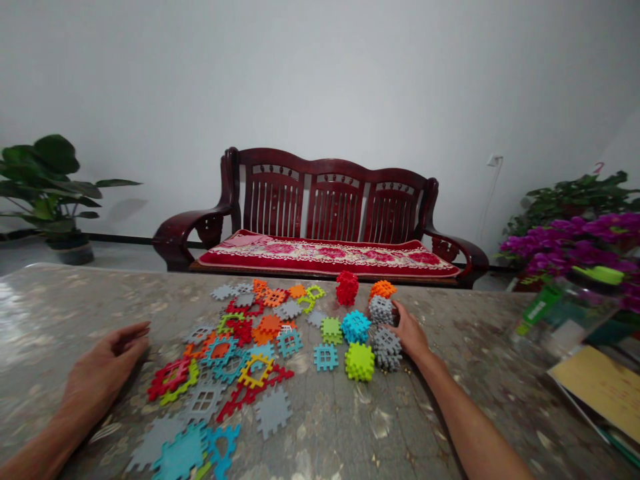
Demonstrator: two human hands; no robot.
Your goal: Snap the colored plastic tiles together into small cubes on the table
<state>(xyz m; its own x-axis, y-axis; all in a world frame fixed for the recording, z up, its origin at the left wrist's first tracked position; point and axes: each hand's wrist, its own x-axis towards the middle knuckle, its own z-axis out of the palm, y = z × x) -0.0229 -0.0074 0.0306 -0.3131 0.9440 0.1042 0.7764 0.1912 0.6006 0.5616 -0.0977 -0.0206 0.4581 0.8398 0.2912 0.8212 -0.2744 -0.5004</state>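
My left hand (106, 361) rests on the table at the left, fingers loosely bent, a gap beside the thumb and nothing in it. To its right lies a loose spread of interlocking puzzle tiles, among them a red tile (173, 375), a yellow tile (255, 371) and a large grey tile (273, 411). My right hand (411, 332) has its fingers and thumb around the side of a grey tile stack (381, 311); its fingertips are partly hidden. Just nearer stands a second grey stack (387, 348). Close by are blue (355, 326), lime green (359, 361), orange (383, 289) and red (347, 288) stacks.
The patterned tabletop (320, 447) reaches toward a wooden bench (333, 207) with a red cover. At the right are a clear bottle (575, 313), a yellowish paper pad (605, 387) and purple flowers (580, 243). A potted plant (55, 193) stands beyond the table's left end.
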